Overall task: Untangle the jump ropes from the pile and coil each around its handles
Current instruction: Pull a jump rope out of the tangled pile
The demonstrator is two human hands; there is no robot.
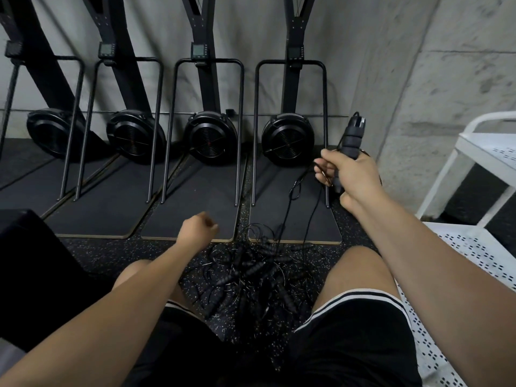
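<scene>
A tangled pile of black jump ropes (251, 275) with several ribbed handles lies on the speckled floor between my knees. My right hand (349, 174) is raised at the right and grips black jump rope handles (350, 141) upright, with thin cord looped through its fingers. From that hand a thin black rope (296, 208) hangs down into the pile. My left hand (196, 229) hovers left of the pile with fingers curled; I cannot see anything in it.
Four black ski-trainer machines (208, 135) on dark base boards stand along the concrete wall ahead. A white perforated metal cart (474, 152) stands at the right. A black box (33, 261) sits at the left. I am seated, in black shorts.
</scene>
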